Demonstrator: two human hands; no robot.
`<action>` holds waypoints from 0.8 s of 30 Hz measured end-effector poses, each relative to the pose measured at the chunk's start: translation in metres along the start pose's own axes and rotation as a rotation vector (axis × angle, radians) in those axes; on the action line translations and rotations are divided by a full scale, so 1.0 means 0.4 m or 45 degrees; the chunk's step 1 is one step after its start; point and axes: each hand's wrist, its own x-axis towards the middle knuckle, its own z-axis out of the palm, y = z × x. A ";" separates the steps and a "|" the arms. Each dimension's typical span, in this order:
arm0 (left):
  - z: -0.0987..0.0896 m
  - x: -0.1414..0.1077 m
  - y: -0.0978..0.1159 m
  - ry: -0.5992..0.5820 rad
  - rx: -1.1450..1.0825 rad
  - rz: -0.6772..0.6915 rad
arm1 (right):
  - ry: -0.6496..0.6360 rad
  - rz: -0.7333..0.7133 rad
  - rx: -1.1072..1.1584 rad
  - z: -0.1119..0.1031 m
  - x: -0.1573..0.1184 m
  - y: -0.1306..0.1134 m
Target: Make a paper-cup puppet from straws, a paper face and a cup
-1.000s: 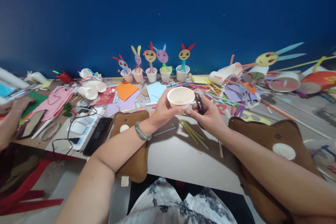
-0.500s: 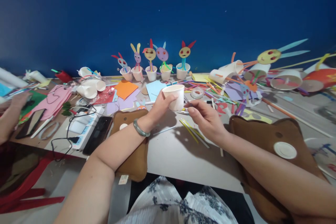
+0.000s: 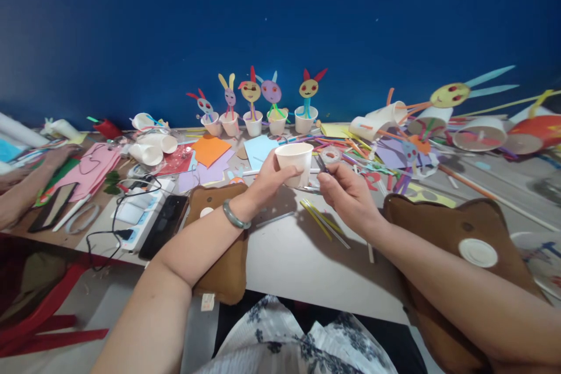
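A white paper cup (image 3: 294, 158) is held upright in my left hand (image 3: 272, 174), with the thumb across its front and the fingers behind it. Just to the right of the cup, my right hand (image 3: 346, 191) pinches a slim dark tool (image 3: 322, 165) whose tip points up; its exact kind is hard to make out. The tool seems apart from the cup. Below my hands, several yellow and clear straws (image 3: 322, 219) lie on the table (image 3: 280, 257). A roll of tape (image 3: 331, 155) sits behind my right hand.
Several cups with paper rabbit figures (image 3: 253, 123) stand along the blue wall. Brown cushions (image 3: 221, 269) lie under my forearms. A power strip (image 3: 151, 210) and a phone (image 3: 163, 227) are at left, where another person's hand (image 3: 52, 163) rests over coloured paper. Tipped cups (image 3: 480, 131) lie at right.
The cup and both my hands have shifted slightly right. The dark tool has turned more upright beside the cup. At left, the other person's hand has reached farther over the green paper.
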 end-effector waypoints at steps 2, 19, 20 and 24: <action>-0.004 0.001 -0.003 -0.020 0.041 0.039 | 0.031 -0.017 -0.009 -0.002 0.002 0.000; -0.002 -0.006 -0.005 -0.246 -0.001 0.126 | 0.120 0.038 0.026 -0.009 0.020 0.003; -0.002 -0.005 -0.004 -0.215 -0.005 0.119 | 0.128 0.039 0.029 -0.010 0.021 0.005; 0.003 -0.010 0.001 -0.125 -0.001 0.083 | 0.161 0.038 0.034 -0.009 0.023 0.012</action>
